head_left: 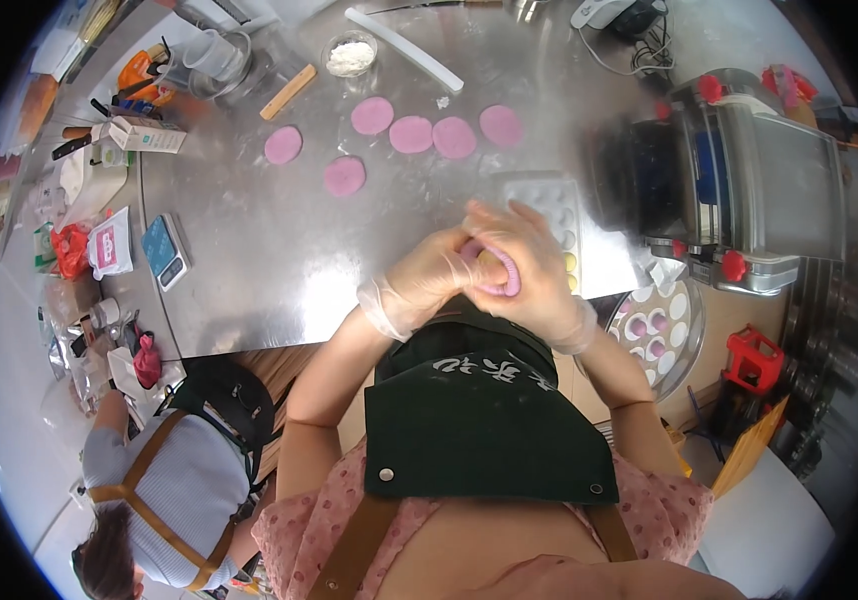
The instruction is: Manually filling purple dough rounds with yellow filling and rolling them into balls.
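My gloved left hand and gloved right hand are together over the front of the steel table, cupped around a pink dough wrapper with a pale yellowish piece inside. My left thumb presses at its middle. Behind my right hand lies a white tray with round wells, with a few yellow balls at its near end. Several flat pink dough discs are spread farther back on the table.
A flour bowl, white rolling rod, wooden stick and scale sit around the table. A machine stands right, above a round pan of small pieces. A co-worker is at lower left.
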Tool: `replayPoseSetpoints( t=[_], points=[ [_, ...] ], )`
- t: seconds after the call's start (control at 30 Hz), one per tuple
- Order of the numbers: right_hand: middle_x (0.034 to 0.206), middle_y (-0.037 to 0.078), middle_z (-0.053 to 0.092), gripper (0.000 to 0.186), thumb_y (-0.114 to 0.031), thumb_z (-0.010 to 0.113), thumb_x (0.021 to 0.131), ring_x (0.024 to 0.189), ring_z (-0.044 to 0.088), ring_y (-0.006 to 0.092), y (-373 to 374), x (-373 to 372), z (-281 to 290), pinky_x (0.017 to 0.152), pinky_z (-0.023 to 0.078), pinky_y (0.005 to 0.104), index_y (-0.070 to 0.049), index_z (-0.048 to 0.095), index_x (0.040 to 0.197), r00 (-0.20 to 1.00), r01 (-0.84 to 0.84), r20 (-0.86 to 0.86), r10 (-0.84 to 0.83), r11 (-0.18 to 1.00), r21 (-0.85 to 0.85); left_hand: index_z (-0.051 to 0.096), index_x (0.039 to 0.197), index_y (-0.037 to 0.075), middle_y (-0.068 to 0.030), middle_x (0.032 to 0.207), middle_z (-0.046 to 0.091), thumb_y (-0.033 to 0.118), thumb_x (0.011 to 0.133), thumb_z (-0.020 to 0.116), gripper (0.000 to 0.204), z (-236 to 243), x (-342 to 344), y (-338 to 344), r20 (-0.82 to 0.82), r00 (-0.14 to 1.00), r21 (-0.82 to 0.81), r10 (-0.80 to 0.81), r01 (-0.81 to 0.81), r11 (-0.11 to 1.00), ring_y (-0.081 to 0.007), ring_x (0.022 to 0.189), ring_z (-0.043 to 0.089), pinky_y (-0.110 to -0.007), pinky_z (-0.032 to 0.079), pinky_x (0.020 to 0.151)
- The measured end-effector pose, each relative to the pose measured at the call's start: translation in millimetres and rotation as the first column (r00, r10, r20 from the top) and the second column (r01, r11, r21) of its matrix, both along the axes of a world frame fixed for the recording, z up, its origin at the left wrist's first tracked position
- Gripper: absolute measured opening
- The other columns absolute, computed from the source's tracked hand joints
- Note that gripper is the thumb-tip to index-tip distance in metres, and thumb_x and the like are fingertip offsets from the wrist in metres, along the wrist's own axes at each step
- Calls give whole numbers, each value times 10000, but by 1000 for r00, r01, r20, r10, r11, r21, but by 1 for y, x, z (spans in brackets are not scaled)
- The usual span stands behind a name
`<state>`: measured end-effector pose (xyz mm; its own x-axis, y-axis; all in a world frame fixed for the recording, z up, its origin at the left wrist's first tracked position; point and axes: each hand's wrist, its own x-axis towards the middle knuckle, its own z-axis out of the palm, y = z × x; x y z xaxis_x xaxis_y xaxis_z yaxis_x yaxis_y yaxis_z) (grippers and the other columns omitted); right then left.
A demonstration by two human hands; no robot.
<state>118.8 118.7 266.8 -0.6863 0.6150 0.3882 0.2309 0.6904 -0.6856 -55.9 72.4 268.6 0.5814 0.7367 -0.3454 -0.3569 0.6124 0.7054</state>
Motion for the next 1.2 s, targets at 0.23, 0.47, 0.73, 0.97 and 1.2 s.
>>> replayPoseSetpoints(
  t=[0.23, 0.47, 0.73, 0.97, 1.2],
  points=[
    [1286, 145, 613, 709, -178, 877, 609, 1207, 585, 344, -2, -6, 11, 1032, 419, 506, -66, 545, 1226, 993, 117, 22, -116, 986, -120, 410, 1415, 22, -68, 1277, 538, 223, 929, 678, 590, 5, 8, -14, 50, 926, -114, 374, -366, 923, -175, 1169, 546, -318, 467, 980],
    [1373, 158, 551, 756, -210, 895, 596, 1297, 508, 375, -8, -4, -17, 1071, 381, 521, -64, 530, 1242, 994, 87, -70, -84, 996, 35, 388, 1433, 9, -75, 1277, 539, 279, 939, 677, 633, 1, 12, -11, -34, 973, 69, 227, -225, 972, -158, 1189, 518, -312, 430, 1018],
    [1383, 165, 558, 712, -207, 883, 623, 1350, 472, 361, 7, -1, 16, 1085, 357, 543, -99, 538, 1236, 998, 1, 61, 10, 985, -171, 404, 1425, -2, -77, 1250, 562, 173, 921, 695, 608, 13, -2, -8, -50, 982, 61, 183, -179, 982, -168, 1181, 540, -326, 450, 1012],
    [1380, 163, 557, 749, -221, 880, 638, 1340, 478, 369, -6, -8, -15, 1102, 337, 532, -72, 513, 1274, 976, 195, -111, -187, 978, 68, 436, 1389, -12, -81, 1236, 564, 179, 937, 668, 544, -1, 18, -14, 10, 943, -49, 332, -331, 942, -168, 1159, 550, -314, 450, 998],
    [1385, 149, 555, 784, -158, 875, 634, 1316, 496, 373, 16, -3, 13, 1114, 361, 476, -62, 511, 1322, 990, -133, 5, 138, 967, -219, 429, 1389, 7, -73, 1204, 559, 142, 923, 670, 541, 10, 5, -5, -139, 971, 110, 192, -177, 978, -169, 1142, 537, -322, 447, 994]
  ],
)
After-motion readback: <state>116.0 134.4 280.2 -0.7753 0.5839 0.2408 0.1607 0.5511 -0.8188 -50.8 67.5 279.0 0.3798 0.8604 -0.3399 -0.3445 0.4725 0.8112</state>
